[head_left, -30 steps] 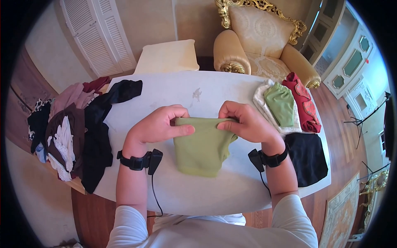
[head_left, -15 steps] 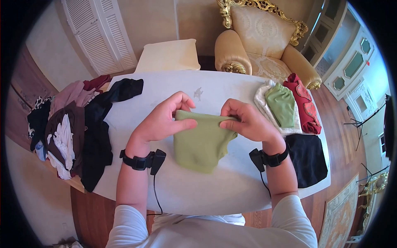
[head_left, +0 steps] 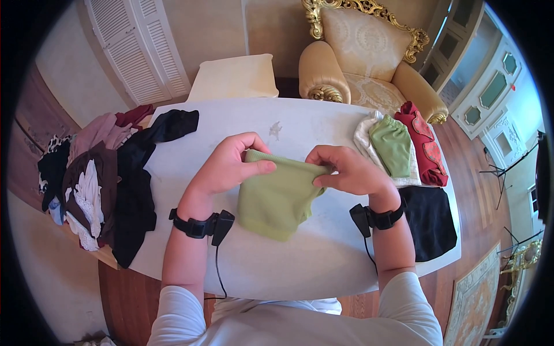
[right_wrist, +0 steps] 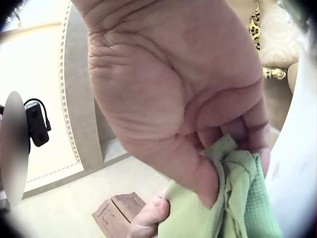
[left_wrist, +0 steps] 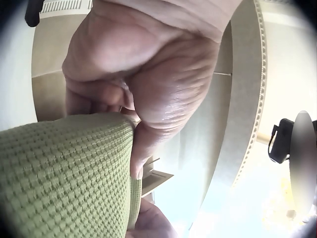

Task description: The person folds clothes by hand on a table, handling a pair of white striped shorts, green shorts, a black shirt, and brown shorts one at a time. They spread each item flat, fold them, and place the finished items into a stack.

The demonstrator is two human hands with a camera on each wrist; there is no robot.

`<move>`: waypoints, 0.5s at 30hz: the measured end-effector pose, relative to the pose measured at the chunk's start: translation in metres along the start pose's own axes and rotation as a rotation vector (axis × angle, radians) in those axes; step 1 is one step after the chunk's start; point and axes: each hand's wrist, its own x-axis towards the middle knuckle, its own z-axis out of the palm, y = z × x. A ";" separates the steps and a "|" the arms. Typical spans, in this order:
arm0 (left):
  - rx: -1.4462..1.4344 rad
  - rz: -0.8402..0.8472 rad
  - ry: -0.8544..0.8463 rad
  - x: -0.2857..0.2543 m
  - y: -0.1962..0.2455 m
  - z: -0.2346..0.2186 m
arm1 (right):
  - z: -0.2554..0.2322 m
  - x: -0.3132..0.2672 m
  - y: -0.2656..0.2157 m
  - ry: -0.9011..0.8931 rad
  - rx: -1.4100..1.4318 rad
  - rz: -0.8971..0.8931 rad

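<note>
A light green waffle-knit garment (head_left: pixel 271 202), folded to a rough square, hangs between both hands over the white table (head_left: pixel 323 262). My left hand (head_left: pixel 226 164) pinches its upper left corner, thumb in front and fingers behind. At the upper right corner my right hand (head_left: pixel 351 168) pinches the edge between thumb and fingers. Close up in the left wrist view, the knit (left_wrist: pixel 64 173) shows its bumpy texture beneath the thumb. Bunched layers of the cloth (right_wrist: pixel 242 193) rise between thumb and fingers in the right wrist view. The right edge looks uneven.
On the table's left lies a heap of clothes (head_left: pixel 107 150), with a black garment (head_left: pixel 135 202) beside it. Folded green shorts (head_left: pixel 391 147), a white garment (head_left: pixel 363 135) and a red one (head_left: pixel 424 150) lie at right, above folded black cloth (head_left: pixel 430 222). An armchair (head_left: pixel 369 57) stands behind.
My left hand has moved up a little. The green garment has tilted, its lower edge swinging slightly left and up. Both hands keep their pinch on its top edge.
</note>
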 end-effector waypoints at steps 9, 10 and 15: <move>0.028 0.016 -0.057 -0.002 0.011 0.039 | 0.016 -0.002 -0.026 -0.055 -0.107 -0.030; 0.054 0.027 -0.020 -0.003 0.016 0.044 | 0.016 0.000 -0.025 -0.045 -0.126 -0.031; -0.002 0.042 0.060 -0.002 0.005 0.047 | 0.014 -0.001 -0.020 0.125 -0.049 -0.037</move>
